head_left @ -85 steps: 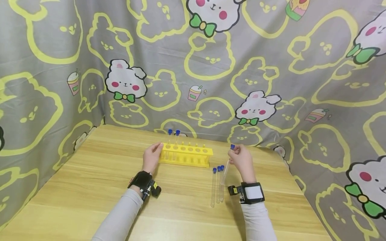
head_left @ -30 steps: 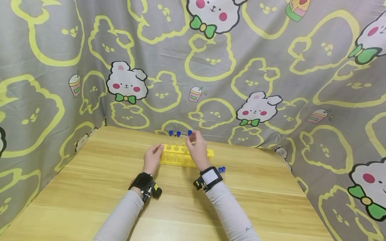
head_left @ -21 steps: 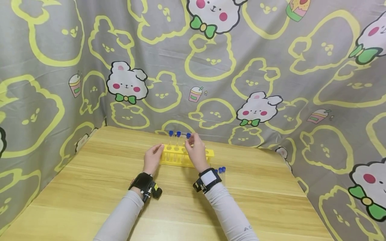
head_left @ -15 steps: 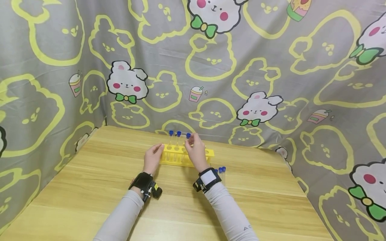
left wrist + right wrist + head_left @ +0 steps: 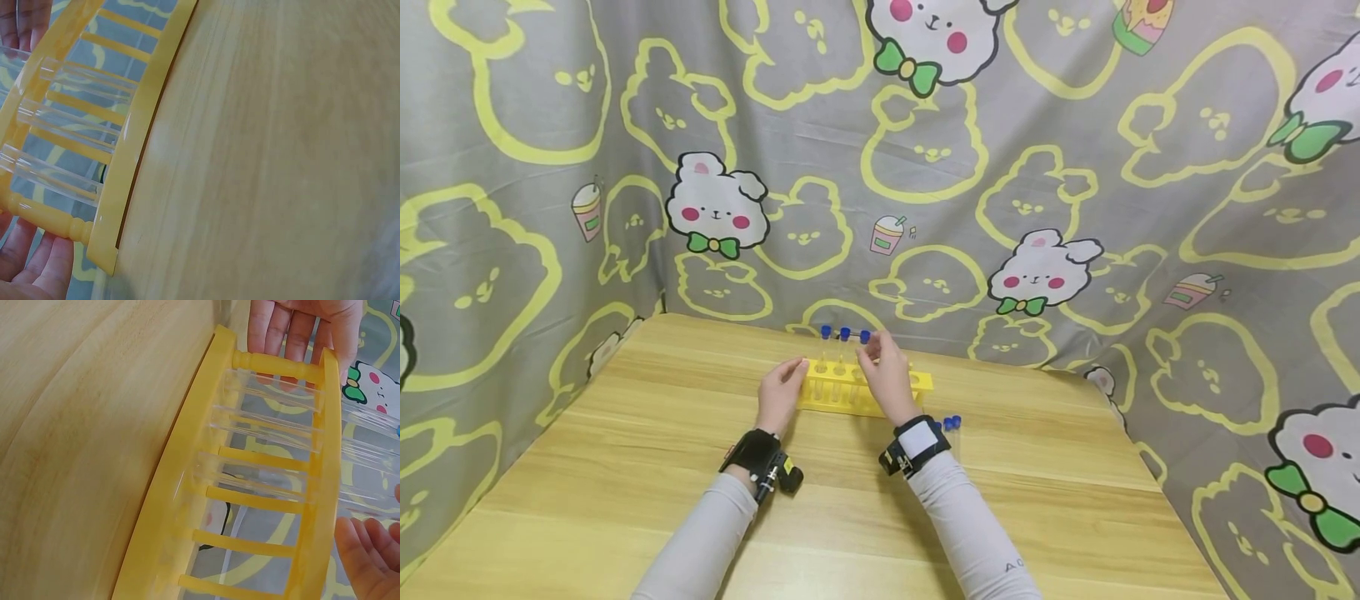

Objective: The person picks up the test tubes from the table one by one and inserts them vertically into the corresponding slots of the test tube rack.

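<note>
A yellow test tube rack (image 5: 927, 381) stands on the table, and my left hand (image 5: 778, 392) grips its left end, the fingers behind the end post in both wrist views. Two clear test tubes with blue caps (image 5: 826, 332) stand upright in the leftmost holes. A third test tube (image 5: 262, 478) is in the hole beside them, its lower end down at the rack's base. My right hand (image 5: 891, 379) pinches this tube near its blue cap (image 5: 865, 337), above the rack's top rail; the fingertip contact is partly hidden.
Several more blue-capped test tubes (image 5: 952, 422) lie on the wooden table (image 5: 850, 525) to the right of the rack, mostly covered by my right forearm. A grey patterned curtain (image 5: 820, 142) encloses the back and sides of the table.
My right hand has brought a test tube from the loose ones on the right over to the rack and lowered it into the third hole. The left hand stays at the rack's end.
</note>
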`<state>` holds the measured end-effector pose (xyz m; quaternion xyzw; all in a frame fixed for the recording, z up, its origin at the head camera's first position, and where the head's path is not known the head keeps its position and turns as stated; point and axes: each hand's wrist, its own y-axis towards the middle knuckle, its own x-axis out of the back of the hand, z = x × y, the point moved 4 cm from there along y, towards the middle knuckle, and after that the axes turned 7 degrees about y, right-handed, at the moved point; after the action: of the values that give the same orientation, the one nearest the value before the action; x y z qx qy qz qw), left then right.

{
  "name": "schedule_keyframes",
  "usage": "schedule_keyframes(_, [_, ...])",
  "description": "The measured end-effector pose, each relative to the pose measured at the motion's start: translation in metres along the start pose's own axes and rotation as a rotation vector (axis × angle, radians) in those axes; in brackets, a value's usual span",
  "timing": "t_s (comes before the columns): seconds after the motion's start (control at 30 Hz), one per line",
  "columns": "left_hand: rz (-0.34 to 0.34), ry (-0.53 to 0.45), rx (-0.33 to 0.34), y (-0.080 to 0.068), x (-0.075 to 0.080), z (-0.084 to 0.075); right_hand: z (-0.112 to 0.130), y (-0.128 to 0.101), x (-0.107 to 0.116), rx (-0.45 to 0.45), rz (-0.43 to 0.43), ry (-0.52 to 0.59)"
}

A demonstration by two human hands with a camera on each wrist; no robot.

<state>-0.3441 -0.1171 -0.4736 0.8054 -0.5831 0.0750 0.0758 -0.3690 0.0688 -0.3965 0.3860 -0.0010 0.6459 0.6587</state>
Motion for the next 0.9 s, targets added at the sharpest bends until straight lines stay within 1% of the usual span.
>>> schedule_keyframes(0.17, [-0.002, 0.003, -0.004, 0.000, 0.000, -0.001, -0.001, -0.001, 0.005, -0.022, 0.003, 0.025])
schedule_keyframes(0.33, [-0.007, -0.003, -0.007, 0.000, 0.000, 0.000, -0.003, -0.004, 0.019, -0.018, -0.006, 0.029])
schedule_keyframes(0.6, [-0.003, -0.011, -0.015, -0.001, 0.000, 0.000, -0.009, -0.009, 0.061, -0.033, -0.046, 0.045])
schedule_keyframes(0.77, [-0.004, -0.003, -0.011, -0.001, 0.000, -0.001, -0.019, -0.016, 0.087, -0.096, -0.053, 0.022])
schedule_keyframes(0.9, [-0.006, 0.005, -0.001, -0.001, 0.000, 0.000, -0.031, -0.023, 0.103, -0.156, -0.067, 0.009])
